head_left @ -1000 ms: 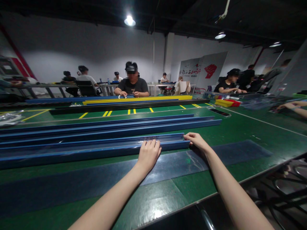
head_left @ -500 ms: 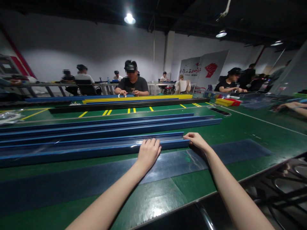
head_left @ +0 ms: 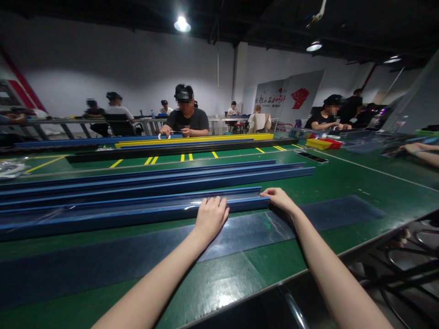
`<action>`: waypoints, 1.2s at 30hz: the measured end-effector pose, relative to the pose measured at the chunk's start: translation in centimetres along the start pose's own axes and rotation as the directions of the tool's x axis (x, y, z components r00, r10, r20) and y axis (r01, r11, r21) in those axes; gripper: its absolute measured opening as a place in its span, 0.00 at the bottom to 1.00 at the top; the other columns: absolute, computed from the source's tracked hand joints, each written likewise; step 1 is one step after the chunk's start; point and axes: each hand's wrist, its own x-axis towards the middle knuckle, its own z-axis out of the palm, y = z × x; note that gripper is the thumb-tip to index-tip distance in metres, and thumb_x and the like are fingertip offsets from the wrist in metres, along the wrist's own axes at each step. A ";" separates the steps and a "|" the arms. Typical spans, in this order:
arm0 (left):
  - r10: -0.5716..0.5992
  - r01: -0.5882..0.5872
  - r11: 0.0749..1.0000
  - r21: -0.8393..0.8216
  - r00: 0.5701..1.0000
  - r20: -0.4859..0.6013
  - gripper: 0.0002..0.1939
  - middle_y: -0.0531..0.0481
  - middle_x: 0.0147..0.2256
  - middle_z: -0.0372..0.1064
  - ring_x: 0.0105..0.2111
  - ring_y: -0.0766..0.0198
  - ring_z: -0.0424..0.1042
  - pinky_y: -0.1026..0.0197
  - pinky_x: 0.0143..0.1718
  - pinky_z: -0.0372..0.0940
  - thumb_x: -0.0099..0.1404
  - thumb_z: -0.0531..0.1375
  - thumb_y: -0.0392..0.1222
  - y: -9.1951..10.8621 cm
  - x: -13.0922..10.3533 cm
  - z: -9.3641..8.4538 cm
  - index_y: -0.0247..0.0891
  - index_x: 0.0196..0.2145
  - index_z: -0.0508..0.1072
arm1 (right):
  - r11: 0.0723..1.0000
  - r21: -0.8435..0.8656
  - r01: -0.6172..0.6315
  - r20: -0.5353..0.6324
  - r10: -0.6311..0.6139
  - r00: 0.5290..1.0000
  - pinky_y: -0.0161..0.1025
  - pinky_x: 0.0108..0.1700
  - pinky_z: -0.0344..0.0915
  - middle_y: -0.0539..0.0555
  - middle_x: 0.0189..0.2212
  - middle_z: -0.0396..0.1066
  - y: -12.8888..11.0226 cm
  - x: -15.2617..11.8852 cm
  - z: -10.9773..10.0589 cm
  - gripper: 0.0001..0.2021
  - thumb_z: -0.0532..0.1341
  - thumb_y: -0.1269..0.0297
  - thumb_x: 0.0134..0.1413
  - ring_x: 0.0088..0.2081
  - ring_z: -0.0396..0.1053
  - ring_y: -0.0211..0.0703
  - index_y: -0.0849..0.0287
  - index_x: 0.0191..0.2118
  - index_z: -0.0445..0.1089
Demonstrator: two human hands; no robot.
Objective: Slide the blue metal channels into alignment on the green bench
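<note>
A long blue plastic channel point(head_left: 137, 218) lies across the green table in front of me, open side up. Inside it runs a clear plastic strip point(head_left: 181, 201) that shines near my hand. My left hand point(head_left: 211, 217) is bent over the channel's near wall, fingertips inside against the strip. At the channel's right end my right hand point(head_left: 278, 199) is closed in a pinch; it seems to grip the strip's end, though the fingertips partly hide it. Nearer to me, a wide clear plastic sheet point(head_left: 329, 214) lies flat beneath my forearms.
More blue channels point(head_left: 240, 176) lie parallel just beyond. Farther back are a black channel point(head_left: 219, 147) and a yellow channel point(head_left: 206, 139), with a co-worker point(head_left: 187, 119) behind them. A phone point(head_left: 310, 157) and a yellow tray point(head_left: 317, 144) sit to the right. Another person's hand point(head_left: 411, 148) shows at far right.
My hands keep their places on the channel. The whole view has shifted slightly, and the co-worker's hand across the table has moved a little to the left.
</note>
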 end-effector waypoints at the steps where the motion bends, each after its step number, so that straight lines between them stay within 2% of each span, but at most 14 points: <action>1: 0.000 0.000 1.000 0.001 1.000 0.002 0.11 0.45 0.34 0.67 0.34 0.59 0.65 0.57 0.35 0.54 0.64 0.47 0.41 0.0 0.0 0.0 0.36 0.39 0.66 | 1.000 -0.001 -0.001 -0.001 0.001 1.000 0.32 0.22 0.55 0.49 0.13 0.62 0.0 0.0 0.0 0.14 0.59 0.54 0.36 0.19 0.59 0.34 0.62 0.21 0.70; 13: 0.000 -0.001 1.000 0.006 1.000 0.018 0.11 0.46 0.34 0.67 0.34 0.59 0.65 0.57 0.35 0.53 0.63 0.48 0.41 0.0 0.0 0.1 0.36 0.39 0.66 | 1.000 0.005 -0.010 0.004 0.010 1.000 0.32 0.22 0.54 0.48 0.12 0.61 0.4 0.3 0.2 0.15 0.59 0.53 0.35 0.18 0.58 0.33 0.63 0.19 0.69; 36: -0.008 0.008 1.000 -0.016 1.000 0.017 0.11 0.45 0.33 0.67 0.34 0.58 0.65 0.57 0.35 0.54 0.63 0.48 0.42 0.0 0.2 0.1 0.36 0.36 0.66 | 1.000 -0.011 0.023 -0.025 -0.024 0.999 0.33 0.25 0.56 0.51 0.16 0.66 0.3 0.1 0.4 0.14 0.58 0.55 0.35 0.22 0.62 0.37 0.62 0.19 0.69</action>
